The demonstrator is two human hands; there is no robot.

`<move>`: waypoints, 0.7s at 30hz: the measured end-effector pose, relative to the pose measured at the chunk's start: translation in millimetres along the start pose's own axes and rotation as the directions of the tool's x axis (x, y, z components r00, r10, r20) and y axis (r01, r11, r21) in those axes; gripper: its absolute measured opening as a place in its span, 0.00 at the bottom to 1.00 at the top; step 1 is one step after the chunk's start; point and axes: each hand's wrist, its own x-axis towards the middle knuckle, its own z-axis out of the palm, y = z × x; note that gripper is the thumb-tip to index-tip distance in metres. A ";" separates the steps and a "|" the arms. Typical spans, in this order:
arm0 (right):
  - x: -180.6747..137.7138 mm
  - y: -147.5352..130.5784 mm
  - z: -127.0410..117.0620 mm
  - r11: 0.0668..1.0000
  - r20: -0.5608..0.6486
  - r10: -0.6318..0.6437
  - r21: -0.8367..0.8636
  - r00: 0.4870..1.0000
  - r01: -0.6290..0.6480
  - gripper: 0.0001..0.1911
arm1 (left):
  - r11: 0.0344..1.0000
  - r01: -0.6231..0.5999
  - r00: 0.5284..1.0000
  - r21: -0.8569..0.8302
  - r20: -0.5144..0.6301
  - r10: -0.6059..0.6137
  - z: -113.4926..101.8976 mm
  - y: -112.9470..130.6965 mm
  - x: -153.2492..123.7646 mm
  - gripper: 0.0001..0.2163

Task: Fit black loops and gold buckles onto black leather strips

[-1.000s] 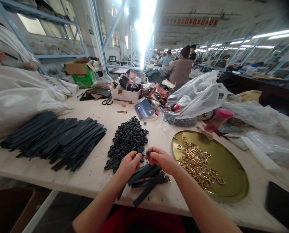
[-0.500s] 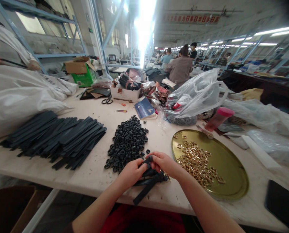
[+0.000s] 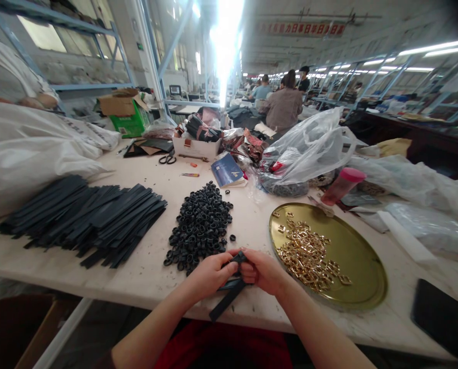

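While the left hand [image 3: 212, 272] and right hand [image 3: 262, 271] pinch it together, the strap [image 3: 239, 258] looks blue-black, narrow and partly hidden.

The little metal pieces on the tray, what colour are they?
The metal pieces are shiny gold, in the head view.

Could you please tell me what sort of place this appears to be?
Most likely a factory workshop: flat black strips, small black rings and, on a shiny golden tray, gold-coloured metal pieces lie in bulk, and long white tube lights run through the hall behind.
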 end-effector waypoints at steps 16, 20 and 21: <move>-14.3 11.5 13.3 0.487 -0.147 -0.675 -0.824 0.723 0.288 0.14 | 1.000 -0.002 0.998 0.026 -0.064 0.004 5.4 5.6 -1.0 0.13; -5.5 5.5 14.1 0.678 -0.225 -0.532 -0.691 0.816 0.252 0.16 | 0.998 -0.056 0.989 0.029 -0.132 0.060 7.6 6.6 4.4 0.13; -2.3 3.0 13.4 0.737 -0.261 -0.498 -0.630 0.827 0.244 0.17 | 0.997 -0.065 0.984 0.033 -0.162 0.070 7.4 7.0 6.8 0.12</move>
